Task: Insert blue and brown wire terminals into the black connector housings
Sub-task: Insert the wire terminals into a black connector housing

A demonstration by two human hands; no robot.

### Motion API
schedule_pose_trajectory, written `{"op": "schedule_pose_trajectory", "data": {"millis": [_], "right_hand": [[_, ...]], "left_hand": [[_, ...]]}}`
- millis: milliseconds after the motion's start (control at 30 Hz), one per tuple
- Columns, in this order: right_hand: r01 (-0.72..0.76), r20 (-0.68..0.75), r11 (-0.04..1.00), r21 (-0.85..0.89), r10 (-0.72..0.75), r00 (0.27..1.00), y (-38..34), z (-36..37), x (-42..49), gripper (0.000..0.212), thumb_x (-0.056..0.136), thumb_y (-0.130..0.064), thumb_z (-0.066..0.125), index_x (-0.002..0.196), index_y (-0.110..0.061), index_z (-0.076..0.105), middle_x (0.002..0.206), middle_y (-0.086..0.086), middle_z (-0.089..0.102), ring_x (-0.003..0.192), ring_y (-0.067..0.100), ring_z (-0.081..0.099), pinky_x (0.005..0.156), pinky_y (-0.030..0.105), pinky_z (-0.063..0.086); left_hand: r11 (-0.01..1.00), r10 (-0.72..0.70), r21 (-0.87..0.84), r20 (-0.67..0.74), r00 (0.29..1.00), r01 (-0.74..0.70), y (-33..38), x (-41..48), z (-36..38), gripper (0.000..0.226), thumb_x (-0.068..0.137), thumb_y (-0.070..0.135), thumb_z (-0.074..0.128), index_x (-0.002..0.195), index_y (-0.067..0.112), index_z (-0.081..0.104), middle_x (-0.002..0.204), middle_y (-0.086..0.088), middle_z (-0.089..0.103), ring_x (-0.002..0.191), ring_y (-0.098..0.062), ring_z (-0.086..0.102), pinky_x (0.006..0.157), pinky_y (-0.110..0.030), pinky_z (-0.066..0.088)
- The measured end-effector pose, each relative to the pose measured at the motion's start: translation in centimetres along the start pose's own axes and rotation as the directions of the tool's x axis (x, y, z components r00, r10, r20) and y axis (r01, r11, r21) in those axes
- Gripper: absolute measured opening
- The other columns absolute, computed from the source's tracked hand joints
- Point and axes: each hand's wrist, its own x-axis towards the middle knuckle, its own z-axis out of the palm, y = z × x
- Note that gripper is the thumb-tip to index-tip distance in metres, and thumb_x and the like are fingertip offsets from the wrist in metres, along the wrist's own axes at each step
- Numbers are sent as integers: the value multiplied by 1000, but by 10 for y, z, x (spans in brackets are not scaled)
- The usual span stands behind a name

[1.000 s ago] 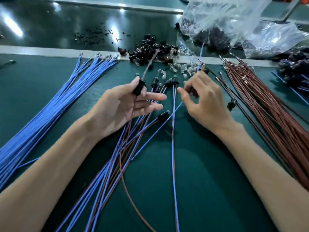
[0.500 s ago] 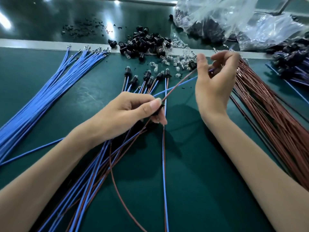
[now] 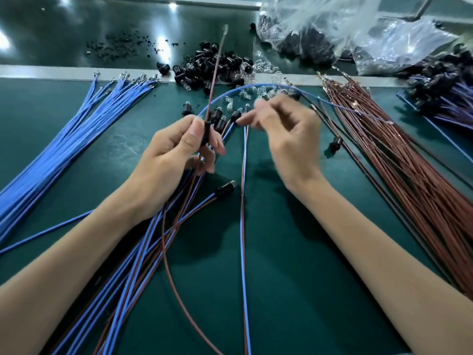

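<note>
The left hand (image 3: 179,155) pinches a black connector housing (image 3: 205,133) between thumb and fingers above the green mat (image 3: 281,252); a brown wire (image 3: 216,65) stands up out of it and a blue wire (image 3: 245,87) arcs off right. The right hand (image 3: 286,142) is blurred, fingers curled; its grip cannot be told. Behind, a clear plastic bag (image 3: 332,16) holds dark housings

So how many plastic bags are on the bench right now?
2. One clear plastic bag, holding dark parts, sits at the top, right of centre; a second bag lies to its right, behind the brown wire bundle. More may lie beyond the frame.
</note>
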Motion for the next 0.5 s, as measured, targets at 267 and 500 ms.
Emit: {"op": "schedule_pose_trajectory", "data": {"millis": [267,500], "right_hand": [[-327,448,904,275,180,876,-6,9,-7,8,90,-7,60,91,-13,65,68,3,61,58,13,53,57,27,35],[-260,212,886,385,190,959,-4,3,3,17,97,-2,49,85,-15,47,70,-6,69,57,5,61,54,18,45]], "left_hand": [[991,16,131,151,988,-36,2,-1,0,31,96,21,31,79,8,53,79,3,58,64,-14,50,66,-25,41],[999,-3,47,-18,1000,4,-3,-1,2,24,93,29,45,83,14,60,86,7,65,75,-5,56,65,-19,46]]}}
